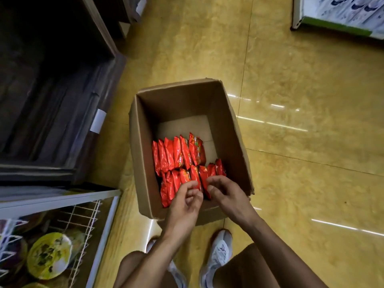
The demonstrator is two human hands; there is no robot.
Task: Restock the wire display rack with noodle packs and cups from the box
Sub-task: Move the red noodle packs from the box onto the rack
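Glossy ochre tiled floor (291, 80) fills the centre and right, streaked with light. Upper left, a dark wooden shelf unit (52, 90) carrying a white paper tag (98, 121). Upper right corner, a white-and-green shelf base (332, 28). Bottom centre, white sneakers (218, 256).

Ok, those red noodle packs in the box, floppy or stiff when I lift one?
Likely light and soft at the edges: the red noodle packs look like puffy film pouches. The glossy film may be slippery. They stand on edge, leaning together in the box, so neighbours may flop over when one leaves.
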